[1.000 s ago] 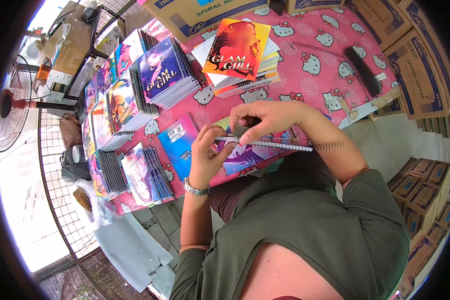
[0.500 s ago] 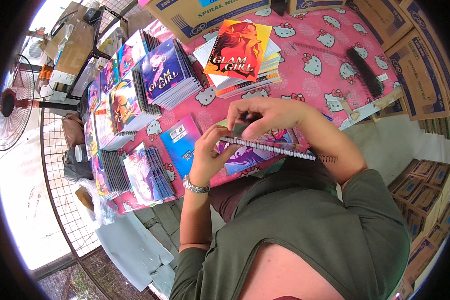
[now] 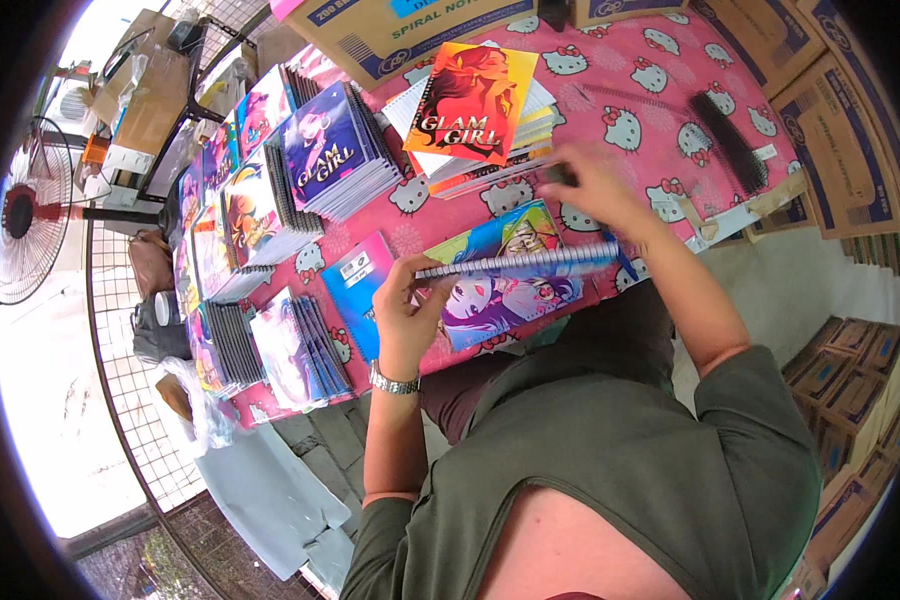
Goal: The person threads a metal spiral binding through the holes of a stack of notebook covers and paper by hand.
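Note:
My left hand point(image 3: 410, 300), wearing a metal watch, pinches the left end of a spiral notebook point(image 3: 530, 263) held nearly edge-on, its binding showing as a long pale row. Below that edge lies a colourful cover with a purple-haired drawn figure point(image 3: 515, 310); whether it is a separate notebook I cannot tell. My right hand point(image 3: 600, 190) is in the air above the notebook's right part, smeared by motion, with a small dark object point(image 3: 560, 175) at its fingers. Beside my left hand a blue and pink notebook point(image 3: 360, 285) lies on the table.
Notebook stacks point(image 3: 330, 150) crowd the table's left side. An orange-covered notebook point(image 3: 475, 100) tops a pile at the back. Black binding coils point(image 3: 730, 145) lie at the right on the pink patterned cloth point(image 3: 625, 60). Cartons point(image 3: 840, 140) stand around, and a fan point(image 3: 30, 210) is at far left.
My right hand has left the binding, moving up and right with the small dark object. The notebook's right end has risen, and the coil tail jutting from it no longer shows.

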Available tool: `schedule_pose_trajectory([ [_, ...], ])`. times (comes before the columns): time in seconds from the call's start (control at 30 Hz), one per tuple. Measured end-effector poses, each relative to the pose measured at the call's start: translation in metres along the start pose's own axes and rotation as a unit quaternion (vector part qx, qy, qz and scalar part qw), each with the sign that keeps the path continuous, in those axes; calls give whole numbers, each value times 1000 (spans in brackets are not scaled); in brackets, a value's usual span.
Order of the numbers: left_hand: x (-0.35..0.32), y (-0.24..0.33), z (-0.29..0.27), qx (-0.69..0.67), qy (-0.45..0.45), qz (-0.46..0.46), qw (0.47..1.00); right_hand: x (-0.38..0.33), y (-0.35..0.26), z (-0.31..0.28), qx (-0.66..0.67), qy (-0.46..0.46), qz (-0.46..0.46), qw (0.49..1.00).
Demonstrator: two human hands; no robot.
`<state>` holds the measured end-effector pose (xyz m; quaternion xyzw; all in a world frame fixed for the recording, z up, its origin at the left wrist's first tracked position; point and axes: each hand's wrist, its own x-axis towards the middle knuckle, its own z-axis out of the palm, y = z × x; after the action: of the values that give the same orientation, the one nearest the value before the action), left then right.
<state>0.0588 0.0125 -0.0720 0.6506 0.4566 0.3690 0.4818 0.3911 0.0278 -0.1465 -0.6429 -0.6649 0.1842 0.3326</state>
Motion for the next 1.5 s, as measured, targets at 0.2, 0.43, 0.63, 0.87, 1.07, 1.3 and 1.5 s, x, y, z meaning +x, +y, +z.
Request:
schedule_pose_trajectory([
  [0.2, -26, -12, 8, 112, 68, 56, 990, -96, 15, -25, -158, 89, -25, 983],
  [0.43, -23, -2, 32, 116, 164, 78, 976, -151, 0, -5, -161, -6, 106, 981],
  [0.63, -22, -11, 19, 94, 115, 36, 988, -114, -123, -28, 140, -5, -117, 983],
  [0.87, -25, -12, 22, 116, 154, 72, 979, -88, -168, -7, 95, -35, -167, 981],
  [1.07, -29, -1, 28, 168, 181, 135, 960, -96, -165, -7, 423, -239, 53, 873],
  [1.3, -40, 80, -49, 142, 224, 140, 954, -114, -68, -38, 121, -159, 8, 980],
  [1.5, 21, 34, -101, 385, 179, 55, 904, -82, 39, -51, -9, -68, 11, 998],
])
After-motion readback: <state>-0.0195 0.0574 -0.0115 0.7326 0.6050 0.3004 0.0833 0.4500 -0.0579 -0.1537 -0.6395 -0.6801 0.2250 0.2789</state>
